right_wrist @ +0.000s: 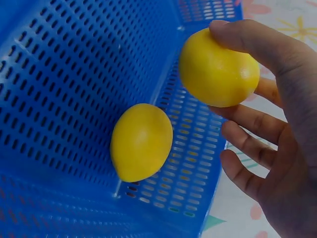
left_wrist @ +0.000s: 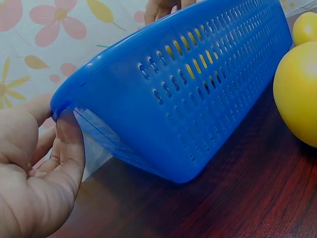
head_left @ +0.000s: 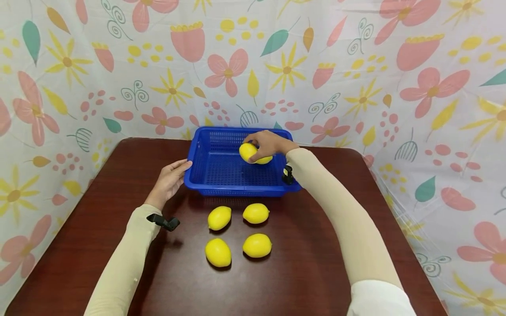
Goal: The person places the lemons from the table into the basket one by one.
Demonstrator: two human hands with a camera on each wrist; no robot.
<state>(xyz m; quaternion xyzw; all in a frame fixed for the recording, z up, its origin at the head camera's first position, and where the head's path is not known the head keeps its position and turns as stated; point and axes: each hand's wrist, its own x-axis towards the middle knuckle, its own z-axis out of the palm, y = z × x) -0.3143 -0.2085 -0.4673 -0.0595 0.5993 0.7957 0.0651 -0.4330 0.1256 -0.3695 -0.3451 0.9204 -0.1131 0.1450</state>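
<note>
Between the thumb and fingers of my right hand (head_left: pixel 269 144) is a yellow lemon (right_wrist: pixel 218 72), held above the right part of a blue plastic basket (head_left: pixel 237 187). Inside the basket, a second lemon (right_wrist: pixel 141 143) lies on the slotted floor close to the wall; the head view shows it partly covered by the hand and the held lemon. My left hand (head_left: pixel 168 181) grips the basket's left rim, thumb on top and bent fingers beneath the lip, as the left wrist view shows.
Several lemons (head_left: pixel 257 245) lie in two rows on the dark wooden table (head_left: pixel 316 263), in front of the basket. A floral-patterned cloth (head_left: pixel 253 66) hangs behind and beside the table. Small black wrist mounts (head_left: pixel 164 222) sit on the sleeves.
</note>
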